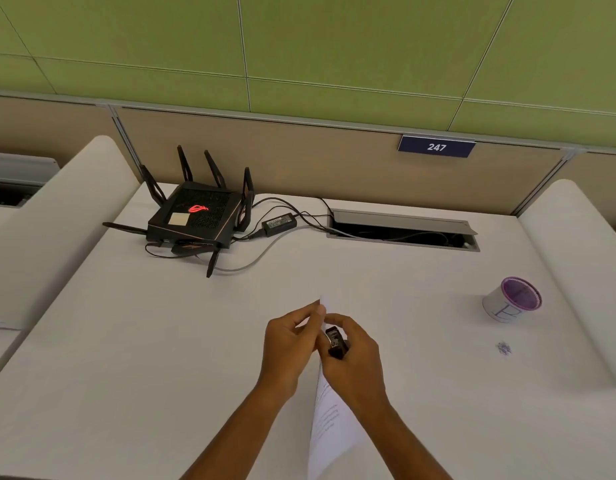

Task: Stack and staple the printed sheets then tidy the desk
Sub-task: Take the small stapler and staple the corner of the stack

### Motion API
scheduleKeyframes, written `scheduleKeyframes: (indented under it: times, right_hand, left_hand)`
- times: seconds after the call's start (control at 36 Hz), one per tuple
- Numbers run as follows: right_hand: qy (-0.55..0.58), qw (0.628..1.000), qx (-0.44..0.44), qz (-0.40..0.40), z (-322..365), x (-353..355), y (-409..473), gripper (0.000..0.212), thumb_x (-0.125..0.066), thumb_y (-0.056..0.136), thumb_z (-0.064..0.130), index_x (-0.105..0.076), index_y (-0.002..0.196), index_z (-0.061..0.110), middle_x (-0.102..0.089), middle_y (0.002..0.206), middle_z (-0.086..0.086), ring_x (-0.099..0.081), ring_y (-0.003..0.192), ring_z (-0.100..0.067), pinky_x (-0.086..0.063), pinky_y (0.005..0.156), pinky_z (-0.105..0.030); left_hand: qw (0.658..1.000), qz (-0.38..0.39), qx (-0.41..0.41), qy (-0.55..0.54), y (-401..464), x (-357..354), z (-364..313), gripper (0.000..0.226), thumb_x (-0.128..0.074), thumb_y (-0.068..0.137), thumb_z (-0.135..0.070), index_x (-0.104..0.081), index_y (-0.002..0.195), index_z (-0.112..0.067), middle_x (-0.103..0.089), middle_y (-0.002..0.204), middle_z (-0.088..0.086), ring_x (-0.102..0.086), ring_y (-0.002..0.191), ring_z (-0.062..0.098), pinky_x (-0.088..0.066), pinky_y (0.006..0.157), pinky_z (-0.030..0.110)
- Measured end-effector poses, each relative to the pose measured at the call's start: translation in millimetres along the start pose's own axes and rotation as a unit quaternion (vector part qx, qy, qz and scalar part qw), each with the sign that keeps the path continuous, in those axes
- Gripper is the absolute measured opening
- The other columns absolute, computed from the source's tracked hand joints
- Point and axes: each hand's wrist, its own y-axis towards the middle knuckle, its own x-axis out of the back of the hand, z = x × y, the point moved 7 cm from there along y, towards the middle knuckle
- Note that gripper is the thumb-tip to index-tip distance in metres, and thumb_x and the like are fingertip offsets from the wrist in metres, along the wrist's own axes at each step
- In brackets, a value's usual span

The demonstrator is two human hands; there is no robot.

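- We hold the printed sheets (pixel 329 420) on edge above the surface (pixel 161 358), long axis running six to twelve o'clock.
- Our left hand (pixel 289 344) pinches their top corner.
- Our right hand (pixel 355 358) grips the stapler (pixel 336 341), touching that corner at three o'clock.
- We judge stapling comes next.
- A cup (pixel 512 299) stands well apart at two o'clock.

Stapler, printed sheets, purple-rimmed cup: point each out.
stapler (pixel 336 342), head view, on its black body.
printed sheets (pixel 331 420), head view, on the text area.
purple-rimmed cup (pixel 500 308), head view, on its white wall.
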Motion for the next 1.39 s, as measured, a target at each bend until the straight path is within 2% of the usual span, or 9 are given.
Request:
scheduleKeyframes:
  times: [0.25, 0.42, 0.53, 0.72, 0.83, 0.94, 1.11, 1.28, 1.39]
  right_hand:
    - [0.075, 0.992, 0.094, -0.044, 25, 14, -1, 0.029, -0.066, 0.092, 0.008, -0.078, 0.113, 0.023, -0.079, 0.091, 0.014, -0.075, 0.084, -0.011, -0.061, 0.074, -0.021]
    - [0.217, 0.975, -0.042, -0.038, 22, 29, 2, 0.015, -0.07, 0.099, 0.02, -0.081, 0.089, 0.023, -0.077, 0.078, -0.004, -0.072, 0.071, -0.028, -0.063, 0.065, -0.039]
    - [0.345, 0.932, -0.114, -0.022, 24, 34, 2, 0.017, -0.071, 0.097, 0.017, -0.074, 0.085, 0.006, -0.063, 0.062, -0.001, -0.054, 0.052, -0.014, -0.044, 0.048, -0.024]
    - [0.448, 0.88, -0.155, 0.019, 27, 31, 0, 0.013, -0.073, 0.092, 0.016, -0.074, 0.083, 0.007, -0.063, 0.074, -0.012, -0.04, 0.048, -0.019, -0.037, 0.04, -0.023]
    - [0.469, 0.868, -0.159, 0.02, 29, 28, -3, 0.013, -0.078, 0.083, 0.021, -0.076, 0.083, 0.009, -0.07, 0.084, -0.014, -0.05, 0.061, -0.026, -0.043, 0.043, -0.025]
    - [0.499, 0.854, -0.149, 0.023, 24, 27, -5, 0.027, -0.08, 0.087, 0.023, -0.077, 0.102, 0.001, -0.071, 0.099, -0.026, -0.069, 0.093, -0.041, -0.059, 0.088, -0.053]
    - [0.47, 0.874, -0.089, 0.085, 30, 30, -10, 0.077, -0.087, 0.069, 0.064, -0.077, 0.116, 0.004, -0.077, 0.098, -0.019, -0.04, 0.044, -0.015, -0.043, 0.055, -0.031]
    - [0.408, 0.906, -0.025, 0.112, 35, 37, -15, 0.049, -0.071, 0.094, 0.046, -0.074, 0.129, 0.011, -0.043, 0.086, -0.041, -0.019, 0.044, -0.024, -0.018, 0.05, -0.037]
    - [0.368, 0.923, 0.015, 0.112, 31, 49, -16, 0.031, -0.064, 0.102, 0.026, -0.076, 0.124, 0.008, -0.044, 0.06, -0.035, -0.017, 0.048, -0.029, -0.02, 0.051, -0.038]
  left_hand:
    - [0.992, 0.009, -0.106, 0.065, -27, -7, -31, 0.057, -0.063, 0.086, -0.061, -0.073, 0.133, -0.03, -0.076, 0.132, -0.007, -0.072, 0.123, 0.011, -0.062, 0.1, 0.032]
    - [0.967, 0.011, -0.199, 0.161, -40, -6, -46, 0.056, -0.069, 0.091, -0.048, -0.063, 0.144, -0.031, -0.062, 0.144, -0.022, -0.056, 0.12, -0.025, -0.05, 0.093, 0.004]
    - [0.959, 0.017, -0.228, 0.17, -47, -3, -42, 0.067, -0.066, 0.094, -0.063, -0.056, 0.151, -0.03, -0.055, 0.157, -0.017, -0.057, 0.139, 0.001, -0.059, 0.098, 0.02]
    - [0.922, 0.007, -0.296, 0.248, -58, -2, -39, 0.074, -0.06, 0.097, -0.065, -0.04, 0.161, -0.034, -0.036, 0.168, -0.026, -0.045, 0.15, -0.001, -0.057, 0.108, 0.039]
    - [0.927, 0.03, -0.286, 0.24, -62, -7, -38, 0.08, -0.065, 0.096, -0.06, -0.03, 0.165, -0.039, -0.031, 0.171, -0.023, -0.045, 0.152, 0.009, -0.056, 0.11, 0.04]
    - [0.936, 0.106, -0.236, 0.24, -63, -15, -31, 0.101, -0.077, 0.091, -0.053, -0.009, 0.166, -0.051, -0.027, 0.172, -0.025, -0.042, 0.154, 0.007, -0.052, 0.117, 0.041]
    - [0.944, 0.178, -0.193, 0.201, -66, -21, -30, 0.11, -0.081, 0.089, -0.047, -0.001, 0.164, -0.051, -0.018, 0.165, -0.044, -0.036, 0.149, -0.009, -0.045, 0.106, 0.008]
    - [0.953, 0.171, -0.169, 0.182, -64, -14, -30, 0.079, -0.058, 0.106, -0.016, -0.013, 0.162, -0.05, -0.036, 0.166, -0.026, -0.049, 0.147, 0.004, -0.057, 0.108, 0.026]
    - [0.961, 0.143, -0.128, 0.201, -60, -3, -24, 0.064, -0.054, 0.108, -0.011, -0.029, 0.152, -0.05, -0.057, 0.146, -0.016, -0.066, 0.12, -0.005, -0.063, 0.079, 0.019]
